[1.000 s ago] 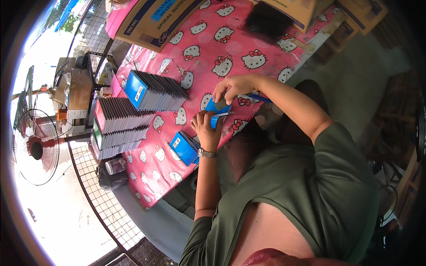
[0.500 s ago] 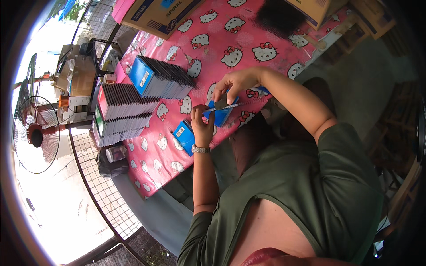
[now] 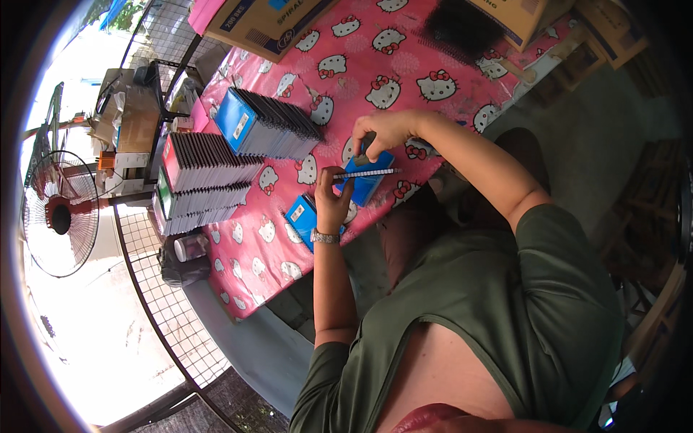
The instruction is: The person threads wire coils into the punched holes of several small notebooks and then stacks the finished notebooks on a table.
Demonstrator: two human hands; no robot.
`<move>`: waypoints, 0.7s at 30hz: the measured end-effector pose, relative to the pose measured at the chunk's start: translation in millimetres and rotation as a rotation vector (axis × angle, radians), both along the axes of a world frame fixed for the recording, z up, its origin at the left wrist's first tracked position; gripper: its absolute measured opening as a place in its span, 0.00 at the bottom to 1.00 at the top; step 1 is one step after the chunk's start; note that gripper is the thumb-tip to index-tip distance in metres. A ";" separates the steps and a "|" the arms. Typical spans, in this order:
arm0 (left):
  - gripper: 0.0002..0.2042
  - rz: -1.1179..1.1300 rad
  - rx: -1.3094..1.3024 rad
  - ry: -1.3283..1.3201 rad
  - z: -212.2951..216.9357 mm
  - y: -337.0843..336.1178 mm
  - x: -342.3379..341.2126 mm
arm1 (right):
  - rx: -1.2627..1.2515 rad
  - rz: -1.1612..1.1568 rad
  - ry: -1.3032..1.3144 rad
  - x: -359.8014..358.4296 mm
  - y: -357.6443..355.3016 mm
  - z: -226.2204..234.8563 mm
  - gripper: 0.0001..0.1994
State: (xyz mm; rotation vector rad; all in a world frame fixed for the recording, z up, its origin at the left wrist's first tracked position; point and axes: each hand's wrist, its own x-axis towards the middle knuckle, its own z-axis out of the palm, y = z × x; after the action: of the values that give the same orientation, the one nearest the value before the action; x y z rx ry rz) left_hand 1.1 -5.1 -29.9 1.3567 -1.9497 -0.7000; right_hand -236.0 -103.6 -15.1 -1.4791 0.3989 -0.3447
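My left hand (image 3: pixel 332 200), with a metal watch at its wrist, pinches one end of a narrow white strip (image 3: pixel 373 172) with a row of dark marks. It may be a notebook's punched edge seen side-on. Just above the strip, my right hand (image 3: pixel 384 132) has its thumb and fingers bent around a small dark-greenish piece (image 3: pixel 362 159), whose kind I cannot make out. A blue notebook (image 3: pixel 369 190) lies on the table beneath the strip. Left of my left wrist is another blue spiral notebook (image 3: pixel 302 214), partly covered by the hand.
Stacks of spiral notebooks, blue (image 3: pixel 267 126), red (image 3: pixel 209 162) and green (image 3: pixel 206 206), stand at the left on a pink patterned tablecloth (image 3: pixel 339 94). Cardboard boxes (image 3: pixel 271 29) and a pile of black spirals (image 3: pixel 462 32) sit at the back. A fan (image 3: pixel 61 216) stands far left.
My right hand has lifted slightly off the strip with the small piece, showing more of the strip and the blue notebook below. My left hand keeps its hold. The view has shifted a little.
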 end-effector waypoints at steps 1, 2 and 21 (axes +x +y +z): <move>0.12 0.008 0.020 0.019 -1.5 0.3 1.2 | -0.014 -0.046 0.027 0.5 -1.3 2.1 0.21; 0.12 0.011 0.017 0.017 -2.7 -2.3 2.8 | 0.265 0.008 -0.161 -0.2 0.0 3.7 0.19; 0.11 0.053 0.115 0.249 -15.3 -2.9 6.8 | 0.233 0.079 -0.070 20.4 1.0 14.3 0.18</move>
State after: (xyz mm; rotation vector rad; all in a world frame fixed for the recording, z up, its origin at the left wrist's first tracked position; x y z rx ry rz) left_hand 7.9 -8.0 -45.1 1.3151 -1.6939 -0.9202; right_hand -215.5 -102.6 -0.8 -1.2481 0.3119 -0.2765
